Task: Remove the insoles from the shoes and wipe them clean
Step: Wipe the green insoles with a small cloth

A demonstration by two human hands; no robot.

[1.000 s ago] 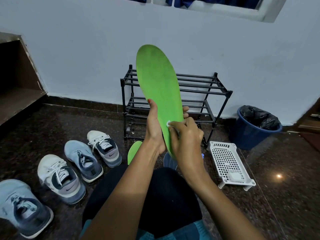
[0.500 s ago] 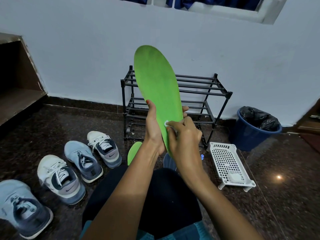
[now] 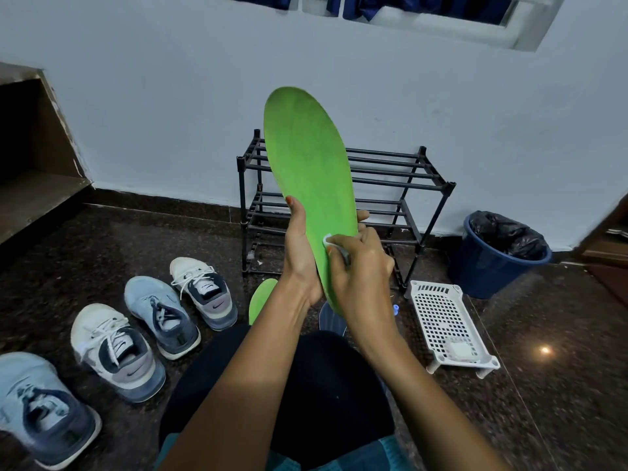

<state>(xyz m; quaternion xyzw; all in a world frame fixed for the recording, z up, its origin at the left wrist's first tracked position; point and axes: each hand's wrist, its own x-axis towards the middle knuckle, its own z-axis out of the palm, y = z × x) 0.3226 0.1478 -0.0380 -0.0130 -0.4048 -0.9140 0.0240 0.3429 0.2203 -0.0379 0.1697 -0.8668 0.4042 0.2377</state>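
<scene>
Black 2-tier rack (image 3: 390, 181) against wall; blue bin (image 3: 489, 270) at right; white perforated tray (image 3: 441, 321) on floor (image 3: 560, 334).

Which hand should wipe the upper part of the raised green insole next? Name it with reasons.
Right hand: it pinches the white wipe against the green insole, while the left hand grips the insole, steadying it.

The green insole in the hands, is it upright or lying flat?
Upright, slightly tilted: the left hand holds the insole by its lower part, rounded end pointing up; the right hand presses a wipe on it.
</scene>
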